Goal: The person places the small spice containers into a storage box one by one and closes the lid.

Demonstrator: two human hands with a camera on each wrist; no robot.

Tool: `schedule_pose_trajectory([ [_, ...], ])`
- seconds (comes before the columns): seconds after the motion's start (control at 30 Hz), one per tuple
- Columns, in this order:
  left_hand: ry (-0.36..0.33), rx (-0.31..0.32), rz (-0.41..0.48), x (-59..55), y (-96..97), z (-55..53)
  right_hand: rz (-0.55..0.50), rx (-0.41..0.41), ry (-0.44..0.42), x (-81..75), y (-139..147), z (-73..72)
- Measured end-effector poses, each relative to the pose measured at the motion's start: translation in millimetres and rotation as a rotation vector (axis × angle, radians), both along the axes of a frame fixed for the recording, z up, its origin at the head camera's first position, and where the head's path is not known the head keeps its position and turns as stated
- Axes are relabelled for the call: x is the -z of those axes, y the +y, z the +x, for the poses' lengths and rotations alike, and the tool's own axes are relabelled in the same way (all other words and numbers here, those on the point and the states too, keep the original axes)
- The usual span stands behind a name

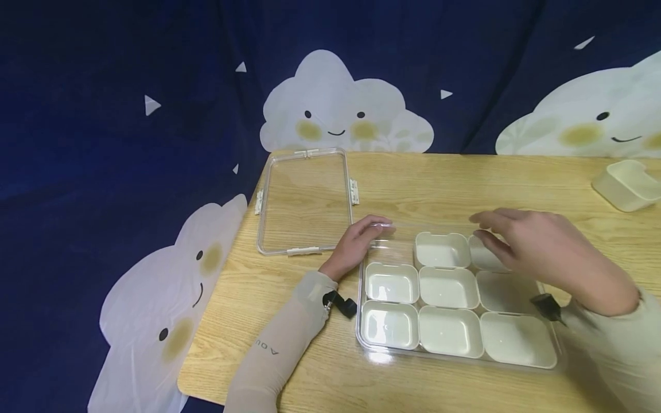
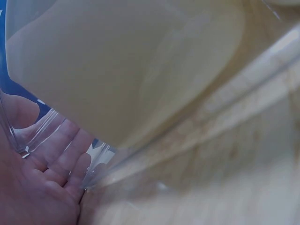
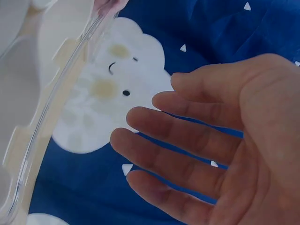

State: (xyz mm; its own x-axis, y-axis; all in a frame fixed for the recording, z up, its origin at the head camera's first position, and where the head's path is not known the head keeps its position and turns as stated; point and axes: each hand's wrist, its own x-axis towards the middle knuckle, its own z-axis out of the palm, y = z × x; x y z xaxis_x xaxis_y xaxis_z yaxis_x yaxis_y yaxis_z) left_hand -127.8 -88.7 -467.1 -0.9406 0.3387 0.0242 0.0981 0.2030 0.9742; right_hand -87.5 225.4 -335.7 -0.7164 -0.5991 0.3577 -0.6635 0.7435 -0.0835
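A clear plastic box [image 1: 359, 335] lies on the table, with several cream bins [image 1: 448, 288] in rows inside it. Its far left slot has no bin. My left hand [image 1: 358, 242] grips the box's far left corner; in the left wrist view the thumb and fingers [image 2: 63, 154] of that hand lie on either side of the clear wall. Above the far right bins hovers my right hand [image 1: 537, 246], holding nothing, partly covering the bin [image 1: 488, 255] below. The right wrist view shows its fingers [image 3: 173, 159] spread and slightly bent, apart from the box rim.
A clear lid [image 1: 304, 250] with white clips lies flat at the back left of the wooden table [image 1: 413, 183]. One loose cream bin [image 1: 622, 186] stands at the far right. Behind the table hangs a dark blue curtain [image 1: 465, 46] with cloud prints.
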Motion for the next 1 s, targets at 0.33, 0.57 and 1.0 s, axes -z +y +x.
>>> schedule_pose_trajectory([
  [0.33, -0.015, 0.011, 0.012, -0.6, -0.2, 0.4, 0.014, 0.101, -0.055, 1.7, 30, -10.2],
  [0.57, -0.018, 0.011, 0.020, -0.3, -0.2, 1.1, 0.059, 0.179, -0.176, 5.0, 49, -19.6],
  [1.0, -0.023, 0.006, 0.024, -1.7, -0.6, 1.8, 0.070, 0.246, -0.238, 19.7, 91, -44.2],
])
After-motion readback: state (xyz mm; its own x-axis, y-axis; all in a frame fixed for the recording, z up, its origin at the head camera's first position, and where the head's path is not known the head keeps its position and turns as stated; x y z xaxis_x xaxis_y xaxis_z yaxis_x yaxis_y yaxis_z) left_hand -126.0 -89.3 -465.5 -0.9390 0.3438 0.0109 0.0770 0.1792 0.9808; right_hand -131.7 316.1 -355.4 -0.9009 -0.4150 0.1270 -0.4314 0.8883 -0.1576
